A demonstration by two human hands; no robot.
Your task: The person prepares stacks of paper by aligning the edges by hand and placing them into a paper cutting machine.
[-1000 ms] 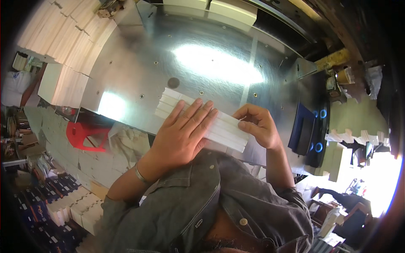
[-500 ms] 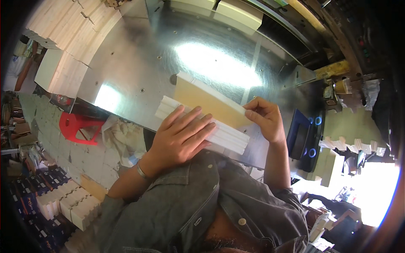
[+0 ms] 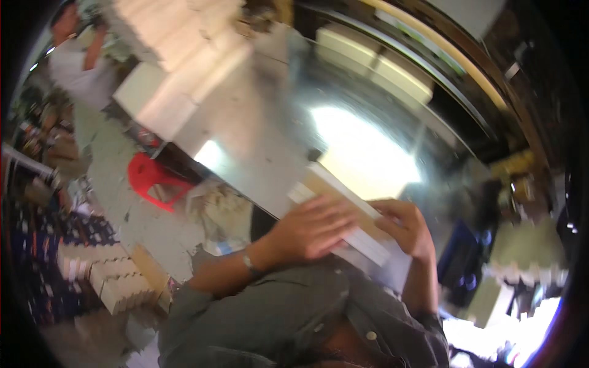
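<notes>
A tan-faced paper piece with white borders (image 3: pixel 359 211) lies slantwise at the near edge of the metal table. My left hand (image 3: pixel 319 227) rests flat across its near white side, fingers stretched out and blurred by motion. At the piece's right end, my right hand (image 3: pixel 406 228) pinches the border between thumb and bent fingers. A pale cream sheet-like area (image 3: pixel 362 168) lies just beyond the far border; glare hides whether it joins the piece.
The shiny metal table (image 3: pixel 245 141) carries long rows of stacked pale paper blocks (image 3: pixel 190 67) at far left. A red plastic stool (image 3: pixel 156 181) stands on the floor to the left. Book stacks (image 3: pixel 116 279) sit lower left. A person (image 3: pixel 86 61) shows at upper left.
The whole view has swung, so the scene sits further right and lower, and is blurred. A cream area now shows beyond the tan face. A person has come into view at upper left.
</notes>
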